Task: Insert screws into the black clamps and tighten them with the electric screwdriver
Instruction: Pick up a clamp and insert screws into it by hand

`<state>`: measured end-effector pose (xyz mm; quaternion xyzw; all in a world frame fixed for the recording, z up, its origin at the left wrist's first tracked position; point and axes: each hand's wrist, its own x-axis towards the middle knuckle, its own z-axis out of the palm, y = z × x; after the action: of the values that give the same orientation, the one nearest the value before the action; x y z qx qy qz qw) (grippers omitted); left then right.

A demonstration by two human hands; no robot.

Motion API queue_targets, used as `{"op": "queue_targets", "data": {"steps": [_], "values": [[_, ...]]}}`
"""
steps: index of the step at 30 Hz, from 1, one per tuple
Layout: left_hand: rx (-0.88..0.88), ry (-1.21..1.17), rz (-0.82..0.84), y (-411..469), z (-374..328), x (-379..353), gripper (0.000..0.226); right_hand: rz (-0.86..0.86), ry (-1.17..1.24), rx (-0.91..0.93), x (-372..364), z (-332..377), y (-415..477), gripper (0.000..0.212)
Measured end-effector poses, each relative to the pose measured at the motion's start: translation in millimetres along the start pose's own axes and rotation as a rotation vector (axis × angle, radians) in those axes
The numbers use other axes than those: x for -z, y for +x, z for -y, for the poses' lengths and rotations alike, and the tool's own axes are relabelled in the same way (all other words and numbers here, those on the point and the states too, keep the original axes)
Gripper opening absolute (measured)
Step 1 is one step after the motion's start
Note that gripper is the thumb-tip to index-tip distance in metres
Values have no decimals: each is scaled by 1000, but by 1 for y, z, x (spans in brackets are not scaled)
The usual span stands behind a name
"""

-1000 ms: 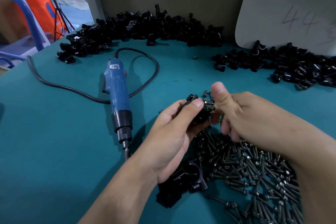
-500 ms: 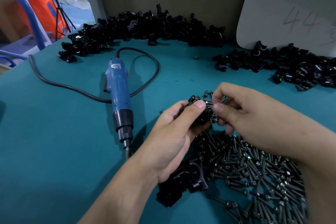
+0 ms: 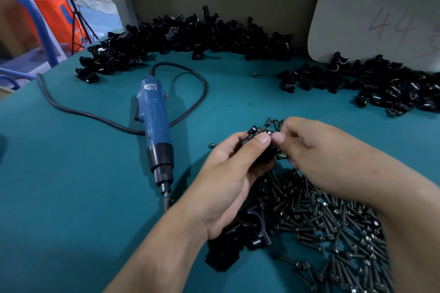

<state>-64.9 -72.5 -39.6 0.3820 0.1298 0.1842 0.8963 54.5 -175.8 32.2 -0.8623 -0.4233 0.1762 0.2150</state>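
Note:
My left hand grips a black clamp above the table, thumb on top. My right hand pinches a screw at the clamp's top edge, fingertips touching my left thumb. More screws stick out from under my right fingers. A heap of dark screws lies under and right of my hands. The blue electric screwdriver lies on the teal table to the left, bit pointing toward me, untouched. Two black clamps lie under my left wrist.
A long pile of black clamps runs along the back wall, another pile at the right. The screwdriver's cable loops behind it. A grey board leans at the back right. Single stray screws lie on the cloth.
My right thumb has come down from upright and my right fingers have closed in on the clamp's top, pinching a screw there. My left hand holds the clamp nearly still.

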Motion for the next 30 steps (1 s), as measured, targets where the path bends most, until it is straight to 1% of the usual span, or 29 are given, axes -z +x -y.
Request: {"op": "queue_targets", "data": {"steps": [2, 5, 7, 9, 14, 17, 18, 19, 20, 22, 23, 25, 27, 30], "values": [[-6, -13, 4, 0, -2, 0, 44, -4, 26, 18, -2, 1, 2, 39], [-11, -34, -7, 0, -3, 0, 52, 3, 30, 32, 0, 3, 1, 41], [-13, -37, -17, 0, -4, 0, 54, 13, 22, 19, 4, 2, -3, 35], [-11, -23, -12, 0, -4, 0, 50, 11, 17, 19, 5, 1, -3, 31], [-17, 23, 10, -1, -3, -2, 51, 9, 16, 3, -2, 5, 1, 59], [-11, 5, 18, 0, -3, 1, 36, -28, 71, -45, 4, 4, 0, 78], [-9, 7, 15, 0, -2, 1, 32, -60, 100, -31, 7, 3, -1, 78], [-10, 19, 9, 1, -2, 2, 31, -95, 136, 15, 9, 4, -3, 69], [-14, 37, 3, 2, -2, 2, 33, -120, 173, 83, 10, 6, -5, 53], [-26, 78, 4, 3, -2, 2, 45, -124, 185, 190, 9, 12, -6, 25], [-29, 100, 7, 3, -2, 2, 49, -128, 171, 209, 8, 14, -6, 16], [-36, 158, 11, 3, 0, 2, 45, -157, 152, 212, 6, 16, -5, 11], [-45, 214, 7, 3, 2, 3, 41, -166, 119, 185, 4, 18, -4, 14], [-58, 233, 8, 3, 3, 5, 41, -174, 99, 121, 2, 18, -2, 19]]}}
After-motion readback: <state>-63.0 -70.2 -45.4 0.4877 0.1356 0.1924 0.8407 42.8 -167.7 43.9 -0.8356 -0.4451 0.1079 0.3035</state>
